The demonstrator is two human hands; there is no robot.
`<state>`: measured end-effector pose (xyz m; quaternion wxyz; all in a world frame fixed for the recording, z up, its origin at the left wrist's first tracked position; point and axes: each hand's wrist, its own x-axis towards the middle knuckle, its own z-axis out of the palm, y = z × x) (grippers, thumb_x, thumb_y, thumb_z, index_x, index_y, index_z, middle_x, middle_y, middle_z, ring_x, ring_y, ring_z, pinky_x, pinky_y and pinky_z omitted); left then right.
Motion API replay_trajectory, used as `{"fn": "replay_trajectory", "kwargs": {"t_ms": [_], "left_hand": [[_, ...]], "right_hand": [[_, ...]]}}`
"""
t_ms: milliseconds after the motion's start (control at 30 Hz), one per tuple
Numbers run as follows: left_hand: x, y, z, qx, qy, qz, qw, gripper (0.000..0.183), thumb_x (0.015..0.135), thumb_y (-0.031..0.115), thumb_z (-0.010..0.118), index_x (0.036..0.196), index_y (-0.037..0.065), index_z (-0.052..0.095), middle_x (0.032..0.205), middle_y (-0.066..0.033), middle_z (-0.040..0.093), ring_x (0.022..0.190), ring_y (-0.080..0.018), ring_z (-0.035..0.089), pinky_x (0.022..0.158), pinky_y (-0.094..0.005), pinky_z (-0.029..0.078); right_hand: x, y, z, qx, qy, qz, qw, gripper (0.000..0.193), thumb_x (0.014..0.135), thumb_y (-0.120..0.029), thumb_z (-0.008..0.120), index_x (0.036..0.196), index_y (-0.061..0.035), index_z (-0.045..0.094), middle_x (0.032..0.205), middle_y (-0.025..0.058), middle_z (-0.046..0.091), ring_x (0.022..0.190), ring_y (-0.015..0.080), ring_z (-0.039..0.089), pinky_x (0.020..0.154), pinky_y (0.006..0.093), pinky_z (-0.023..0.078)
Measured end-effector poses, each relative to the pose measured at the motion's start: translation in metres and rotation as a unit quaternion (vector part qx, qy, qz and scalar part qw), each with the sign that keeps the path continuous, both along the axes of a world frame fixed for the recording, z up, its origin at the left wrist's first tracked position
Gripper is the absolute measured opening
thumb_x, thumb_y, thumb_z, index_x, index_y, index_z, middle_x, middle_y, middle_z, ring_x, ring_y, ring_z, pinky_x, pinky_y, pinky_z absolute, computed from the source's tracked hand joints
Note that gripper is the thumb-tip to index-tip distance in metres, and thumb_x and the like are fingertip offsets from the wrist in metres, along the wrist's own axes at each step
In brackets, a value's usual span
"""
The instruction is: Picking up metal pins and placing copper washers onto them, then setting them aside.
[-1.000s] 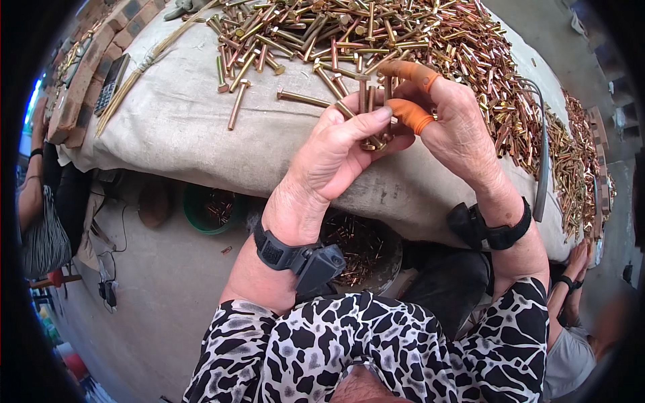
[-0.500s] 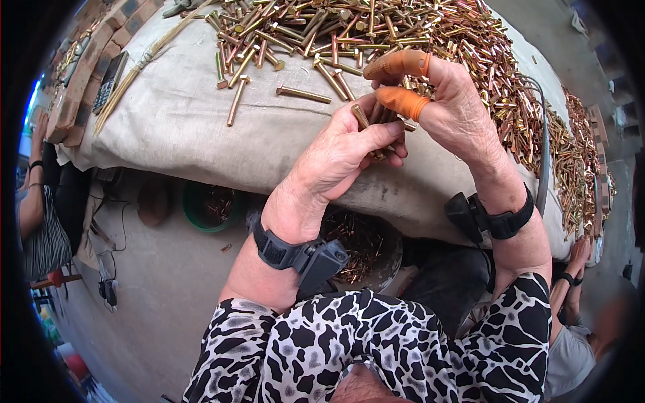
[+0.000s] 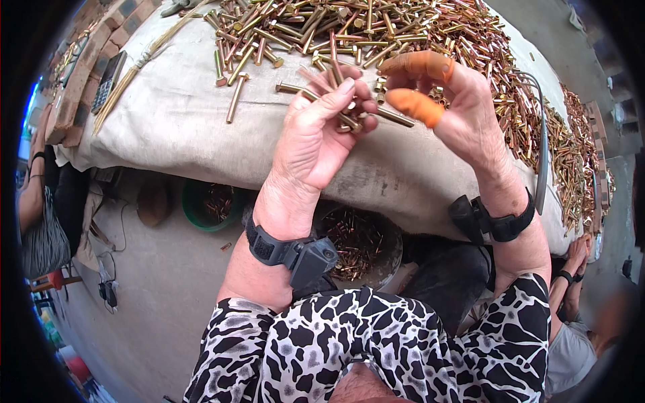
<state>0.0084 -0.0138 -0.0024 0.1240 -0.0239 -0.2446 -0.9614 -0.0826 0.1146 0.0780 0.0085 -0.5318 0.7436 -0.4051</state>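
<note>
At the far left of a workroom, a co-worker's bare arm (image 3: 30,195) with a dark band at the wrist hangs beside a ledge of reddish-brown bricks (image 3: 65,123). Just right of it, a black rectangular keypad device (image 3: 107,82) lies next to a tied bundle of thin straw-coloured sticks (image 3: 138,64) on a table draped in pale, creased cloth (image 3: 168,131). Below, under the table's edge, a round green plastic tub (image 3: 190,218) holds bolts. A single gold-coloured, hex-headed metal bolt (image 3: 237,99) lies on the cloth, clear of the heap.

Near the centre, my left hand (image 3: 316,124), a black strapped device (image 3: 295,255) at its wrist, is over the table's front, its fingers (image 3: 368,105) curled and clamped on a few gold-toned bolts (image 3: 351,123) at mixed angles. One more bolt (image 3: 395,118) shows just beyond those fingertips; I cannot tell whether it is held or lying on the cloth. Behind, a great heap of gold and coppery bolts (image 3: 322,20) spreads across the table's back and down its right side. Beneath the front edge is a second round tub (image 3: 396,258) of bolts.

To the right, my right hand (image 3: 467,117) is raised near the heap, its thumb and forefinger apart, both in orange rubber covers (image 3: 418,107). Farther right, a grey curved strip (image 3: 543,158) lies against the bolts, and a co-worker in a grey shirt (image 3: 571,363) has hands at the table's edge.
</note>
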Motion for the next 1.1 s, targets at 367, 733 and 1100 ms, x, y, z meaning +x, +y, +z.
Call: {"fn": "replay_trajectory", "kwargs": {"t_ms": [367,733,1100], "left_hand": [[0.009,-0.011,0.006,0.001,-0.016,0.135,0.991,0.012,0.087,0.017,0.047,0.082,0.006,0.049,0.059,0.0013,0.038,0.051,-0.0097,0.037,0.046,-0.0211,0.029],[0.011,-0.011,0.006,-0.012,-0.018,0.16,0.987,0.011,0.085,0.016,0.05,0.081,0.006,0.049,0.059,0.001,0.04,0.052,-0.0097,0.039,0.046,-0.0213,0.031],[0.015,-0.007,0.016,-0.017,-0.058,0.027,0.998,0.023,0.085,0.023,0.05,0.095,0.002,0.052,0.077,-0.008,0.057,0.066,-0.018,0.056,0.056,-0.0258,0.046]], "right_hand": [[-0.016,-0.008,-0.03,0.19,0.217,-0.014,0.957,0.023,0.064,0.0,0.052,0.086,-0.0016,0.058,0.073,0.0155,0.058,0.071,0.0323,0.058,0.061,0.0391,0.047],[-0.02,-0.048,-0.036,0.198,0.142,-0.036,0.969,0.034,0.066,-0.013,0.065,0.095,0.0,0.057,0.073,0.0143,0.06,0.063,0.0218,0.057,0.058,0.0308,0.045],[-0.007,-0.025,0.007,0.032,0.115,0.05,0.992,0.025,0.065,-0.001,0.063,0.089,-0.0033,0.061,0.076,0.0089,0.061,0.065,0.0208,0.059,0.06,0.0289,0.048]]}}
